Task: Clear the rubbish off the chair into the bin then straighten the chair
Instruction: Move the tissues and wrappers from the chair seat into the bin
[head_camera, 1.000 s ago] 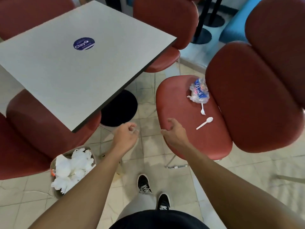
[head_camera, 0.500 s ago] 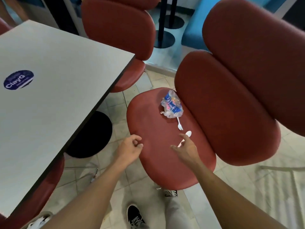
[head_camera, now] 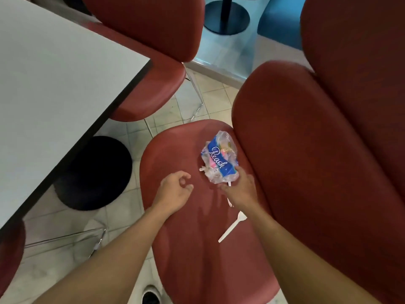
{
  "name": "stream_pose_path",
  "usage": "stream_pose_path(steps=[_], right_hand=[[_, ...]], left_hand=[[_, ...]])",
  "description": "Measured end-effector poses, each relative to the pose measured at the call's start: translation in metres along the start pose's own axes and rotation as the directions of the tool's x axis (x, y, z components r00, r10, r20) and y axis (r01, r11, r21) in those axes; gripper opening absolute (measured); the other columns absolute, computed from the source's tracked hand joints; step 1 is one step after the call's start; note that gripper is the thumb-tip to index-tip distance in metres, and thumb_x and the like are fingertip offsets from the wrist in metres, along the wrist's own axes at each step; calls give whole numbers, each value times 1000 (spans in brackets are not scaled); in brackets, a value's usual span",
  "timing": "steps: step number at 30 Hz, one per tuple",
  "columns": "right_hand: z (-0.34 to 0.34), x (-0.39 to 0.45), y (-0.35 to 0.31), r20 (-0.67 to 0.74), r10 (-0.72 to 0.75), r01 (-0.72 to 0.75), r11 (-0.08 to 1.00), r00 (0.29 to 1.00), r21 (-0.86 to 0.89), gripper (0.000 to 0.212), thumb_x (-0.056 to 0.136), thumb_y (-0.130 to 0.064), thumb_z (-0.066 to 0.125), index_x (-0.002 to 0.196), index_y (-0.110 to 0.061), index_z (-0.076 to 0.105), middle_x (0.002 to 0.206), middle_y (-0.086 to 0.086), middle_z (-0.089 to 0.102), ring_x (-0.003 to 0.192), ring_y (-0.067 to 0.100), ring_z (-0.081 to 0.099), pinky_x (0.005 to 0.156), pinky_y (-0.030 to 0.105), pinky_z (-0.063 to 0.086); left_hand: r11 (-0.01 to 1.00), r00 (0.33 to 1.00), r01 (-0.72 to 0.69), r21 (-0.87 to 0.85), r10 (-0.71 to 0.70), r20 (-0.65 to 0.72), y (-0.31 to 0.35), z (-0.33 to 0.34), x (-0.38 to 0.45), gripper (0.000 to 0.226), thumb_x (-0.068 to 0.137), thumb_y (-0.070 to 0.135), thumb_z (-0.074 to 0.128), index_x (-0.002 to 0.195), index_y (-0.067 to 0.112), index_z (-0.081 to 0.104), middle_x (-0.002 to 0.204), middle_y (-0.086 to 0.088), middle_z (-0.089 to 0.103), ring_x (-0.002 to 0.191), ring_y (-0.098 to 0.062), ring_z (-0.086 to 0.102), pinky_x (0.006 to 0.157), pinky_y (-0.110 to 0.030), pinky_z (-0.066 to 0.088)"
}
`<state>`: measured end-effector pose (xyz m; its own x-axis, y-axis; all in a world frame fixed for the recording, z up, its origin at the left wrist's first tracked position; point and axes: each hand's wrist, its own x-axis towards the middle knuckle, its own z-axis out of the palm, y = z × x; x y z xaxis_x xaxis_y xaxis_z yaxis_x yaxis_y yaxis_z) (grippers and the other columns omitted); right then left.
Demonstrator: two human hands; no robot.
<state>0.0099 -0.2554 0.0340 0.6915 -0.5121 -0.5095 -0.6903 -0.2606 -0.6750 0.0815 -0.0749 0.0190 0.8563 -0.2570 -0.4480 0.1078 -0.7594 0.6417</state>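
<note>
— Three bits of rubbish lie on the red chair seat [head_camera: 186, 249]: a crumpled clear plastic wrapper [head_camera: 220, 160] with a blue band lettered "Reach" and some pink inside, a white plastic spoon [head_camera: 232, 227], and a white fork [head_camera: 229, 202], mostly hidden under the right hand [head_camera: 240, 189].

— Where's the wrapper?

— Far end of the seat, just beside the backrest [head_camera: 306, 172].

— And the hands?

— The right hand reaches out, fingers extended and touching the wrapper's near edge; I cannot tell if they pinch it. The left hand [head_camera: 175, 190] hovers over the seat's left side, fingers loosely curled, holding nothing.

— The spoon?

— Nearer, beside the right forearm, bowl toward the wrapper.
</note>
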Motion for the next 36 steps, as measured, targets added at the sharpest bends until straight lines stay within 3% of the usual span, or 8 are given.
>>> stream_pose_path(steps=[4,10,17,20,24,27,31,36], right_hand=[[5,56,11,-17,26,-26,1000,1000,15,54,70,-15,76,120,-23,58,90,-12,60,91,13,60,64,14,37],[23,95,45,51,159,-164,977,986,136,71,69,-9,74,134,-22,47,123,-5,61,111,16,60,83,24,45],[37,101,54,26,239,-232,901,971,366,68,75,5,60,133,-30,52,110,-8,68,91,9,65,62,4,45],[40,89,44,38,222,-217,875,974,433,67,75,2,55,129,-37,56,101,-8,72,86,11,68,65,16,51],[49,66,28,94,209,-228,850,973,475,63,77,-1,49,126,-40,56,102,-5,72,82,11,66,62,20,48],[60,47,12,142,176,-224,840,974,494,64,79,1,47,128,-40,55,104,-5,70,88,9,67,71,19,52],[85,17,-6,249,45,-158,877,968,455,50,86,-7,52,127,-35,57,106,-8,71,91,4,68,83,23,54],[109,-6,-5,419,-93,-110,893,903,436,60,78,7,40,125,-25,61,110,-6,71,103,5,66,94,25,50]], left_hand=[[999,1000,17,-41,-17,10,27,36,61,43,78,30,74,119,22,62,99,-3,63,94,-22,61,86,-28,46],[987,995,93,-129,-88,44,36,87,118,76,71,37,75,137,21,42,124,2,63,116,-25,56,100,-41,44],[985,999,-43,-168,42,-9,29,102,119,30,85,7,59,111,20,66,95,7,69,89,-13,61,77,-20,43],[982,1000,-1,-189,1,-1,30,94,104,19,90,12,54,99,23,67,80,14,64,71,-3,53,63,-6,38],[939,990,138,-316,-132,39,32,81,79,17,93,18,51,100,22,66,89,6,70,82,-9,65,64,-17,43],[788,963,261,-558,-252,95,32,66,58,15,95,26,55,102,22,67,93,3,72,74,-1,69,55,-14,50],[746,955,282,-603,-279,101,15,52,38,35,79,57,67,99,29,70,93,6,74,87,-8,70,78,-28,55],[669,919,324,-669,-391,53,0,35,27,14,87,31,68,96,20,70,91,-6,74,81,-18,71,76,-32,55]])
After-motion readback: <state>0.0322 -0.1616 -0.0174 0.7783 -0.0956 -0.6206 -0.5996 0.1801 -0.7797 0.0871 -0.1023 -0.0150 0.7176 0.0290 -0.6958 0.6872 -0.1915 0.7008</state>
